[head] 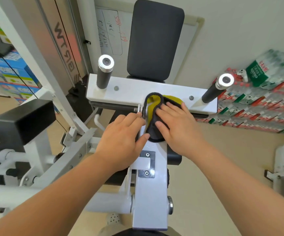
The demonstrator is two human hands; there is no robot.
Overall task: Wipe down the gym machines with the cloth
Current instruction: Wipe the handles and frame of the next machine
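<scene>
Boxes (10, 68) stack at left by the white machine (148, 193). The left hand (120, 142) lies open on its beam, touching the cloth (156, 114); the right hand (178, 128) presses flat on it. Bottle packs (257, 103) line the right wall.

Cloth (154, 114) part-hidden under right hand (177, 128); whiteboard (110, 31) writing illegible; forearms cut by bottom edge.

Cloth (154, 116) on machine beam (148, 184), pad (154, 40) behind, handles (104, 72) flanking.
</scene>
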